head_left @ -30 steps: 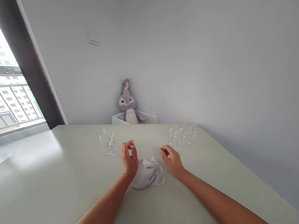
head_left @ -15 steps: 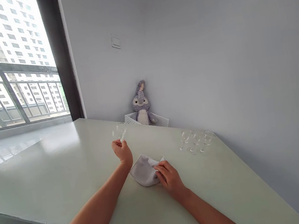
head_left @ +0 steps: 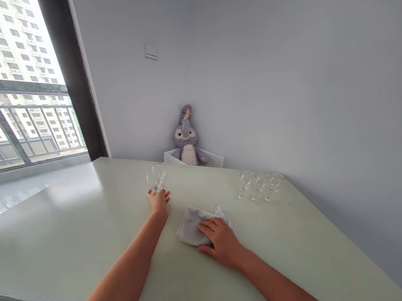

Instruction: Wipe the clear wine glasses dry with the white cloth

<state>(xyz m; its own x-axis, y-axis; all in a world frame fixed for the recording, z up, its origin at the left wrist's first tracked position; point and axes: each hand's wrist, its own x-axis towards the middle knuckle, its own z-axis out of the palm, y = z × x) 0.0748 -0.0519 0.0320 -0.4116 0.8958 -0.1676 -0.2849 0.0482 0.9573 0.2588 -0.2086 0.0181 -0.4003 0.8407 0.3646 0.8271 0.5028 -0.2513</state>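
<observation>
Right hand (head_left: 220, 241): fingers extended flat over the cloth, not visibly pinching it
Cloth (head_left: 188, 228): near centre of the table (head_left: 296, 241); a careless drag could bunch it
Left hand (head_left: 159, 204): fingers partly spread at the stems of the left glasses; whether they grip, I cannot tell
Right glasses (head_left: 261, 185): clustered close, no contents visible; a sideways sweep could knock them together
Left glasses (head_left: 156, 173): far left, overlapping, no contents visible; a loose hold or nudge might tip one
Basket (head_left: 214, 159): beyond the far edge, holding a plush toy (head_left: 188, 153)
</observation>
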